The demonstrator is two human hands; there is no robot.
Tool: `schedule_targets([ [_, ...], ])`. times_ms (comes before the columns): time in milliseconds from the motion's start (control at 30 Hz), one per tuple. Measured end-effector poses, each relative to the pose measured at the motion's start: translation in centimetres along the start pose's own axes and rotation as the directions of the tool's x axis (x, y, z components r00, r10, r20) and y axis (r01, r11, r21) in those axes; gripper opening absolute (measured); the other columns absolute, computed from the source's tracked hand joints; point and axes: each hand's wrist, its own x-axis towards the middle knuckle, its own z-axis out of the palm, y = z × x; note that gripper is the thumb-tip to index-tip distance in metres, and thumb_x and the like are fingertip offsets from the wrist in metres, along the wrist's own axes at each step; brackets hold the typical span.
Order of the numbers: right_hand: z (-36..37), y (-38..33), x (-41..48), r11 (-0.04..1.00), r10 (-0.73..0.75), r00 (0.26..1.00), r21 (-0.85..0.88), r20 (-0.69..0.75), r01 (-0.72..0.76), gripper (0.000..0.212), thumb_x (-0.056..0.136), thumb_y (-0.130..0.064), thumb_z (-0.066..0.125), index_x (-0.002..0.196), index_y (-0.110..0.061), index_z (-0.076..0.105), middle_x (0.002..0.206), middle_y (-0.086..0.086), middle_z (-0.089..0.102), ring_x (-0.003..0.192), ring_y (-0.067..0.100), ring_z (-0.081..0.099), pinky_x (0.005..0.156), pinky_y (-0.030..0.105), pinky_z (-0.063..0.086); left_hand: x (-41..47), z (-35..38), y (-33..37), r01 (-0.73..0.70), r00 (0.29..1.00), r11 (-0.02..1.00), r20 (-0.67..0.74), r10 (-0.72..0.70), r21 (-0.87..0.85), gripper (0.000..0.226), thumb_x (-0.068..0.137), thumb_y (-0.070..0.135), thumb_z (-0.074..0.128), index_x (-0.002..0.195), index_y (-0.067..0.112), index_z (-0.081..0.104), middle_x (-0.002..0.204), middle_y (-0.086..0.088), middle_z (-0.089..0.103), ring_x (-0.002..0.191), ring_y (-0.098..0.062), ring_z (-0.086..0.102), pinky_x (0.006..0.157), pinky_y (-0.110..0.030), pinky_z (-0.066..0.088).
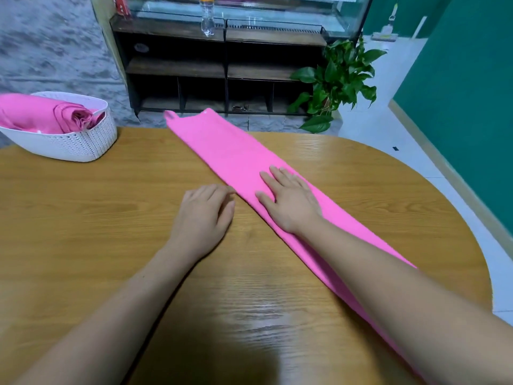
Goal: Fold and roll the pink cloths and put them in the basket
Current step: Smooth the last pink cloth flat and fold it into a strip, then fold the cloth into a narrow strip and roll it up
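The pink cloth [238, 157] lay as 1 long folded strip slanting across the table [83, 218], its far end overhanging the far edge, with bare wood to its left. The right hand [288, 201] pressed flat on it, fingers spread. The left hand [204, 212] rested at its left edge, fingers curled; whether it pinched was unclear. The frame cut off the strip's near end. The basket [91, 140], far left, held rolled cloths [41, 115].
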Motion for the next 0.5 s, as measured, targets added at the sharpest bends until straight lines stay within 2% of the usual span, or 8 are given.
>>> schedule_targets([
  [167, 0.4, -3.8, 3.8, 0.976, 0.218, 0.976, 0.015, -0.012, -0.217, 0.070, 0.107, -0.060, 0.018, 0.169, -0.026, 0.016, 0.177, 0.004, 0.006, 0.163, 0.025, 0.001, 0.132, 0.045, 0.001, 0.0, 0.1, 0.0, 0.043, 0.999, 0.999, 0.022, -0.043, 0.008, 0.023, 0.105, 0.035, 0.056, 0.123, 0.022, 0.062, 0.120, 0.006, 0.066, 0.115, -0.019, 0.058, 0.090, -0.041, 0.044],
  [267, 0.5, -5.1, 5.0, 0.965, 0.252, 0.967, 0.079, -0.040, -0.248, 0.069, 0.108, -0.052, 0.028, 0.166, -0.015, 0.025, 0.175, 0.014, 0.014, 0.162, 0.033, 0.006, 0.131, 0.050, 0.003, 0.0, 0.1, -0.1, 0.070, 0.997, 0.998, 0.033, -0.070, 0.009, 0.025, 0.104, 0.037, 0.056, 0.123, 0.022, 0.062, 0.121, 0.005, 0.066, 0.116, -0.019, 0.059, 0.090, -0.041, 0.044],
  [400, -0.4, -4.3, 3.6, 0.987, 0.059, 0.998, 0.149, 0.031, -0.063, 0.065, 0.109, -0.045, 0.038, 0.166, -0.015, 0.024, 0.174, 0.015, 0.015, 0.162, 0.033, 0.009, 0.132, 0.045, 0.006, -0.1, 0.2, 0.0, 0.076, 0.996, 0.997, 0.042, -0.076, 0.000, 0.027, 0.104, 0.037, 0.056, 0.123, 0.020, 0.063, 0.121, 0.003, 0.066, 0.115, -0.021, 0.060, 0.092, -0.041, 0.045],
  [500, -0.9, -2.1, -1.0, 0.990, -0.134, 0.987, 0.064, 0.088, 0.128, 0.067, 0.110, -0.053, 0.034, 0.167, -0.019, 0.025, 0.176, 0.010, 0.014, 0.163, 0.025, 0.009, 0.132, 0.043, 0.010, 0.0, 0.2, 0.1, 0.078, 0.996, 0.997, 0.040, -0.078, 0.000, 0.027, 0.104, 0.038, 0.056, 0.123, 0.020, 0.063, 0.119, 0.003, 0.066, 0.114, -0.022, 0.060, 0.093, -0.041, 0.046],
])
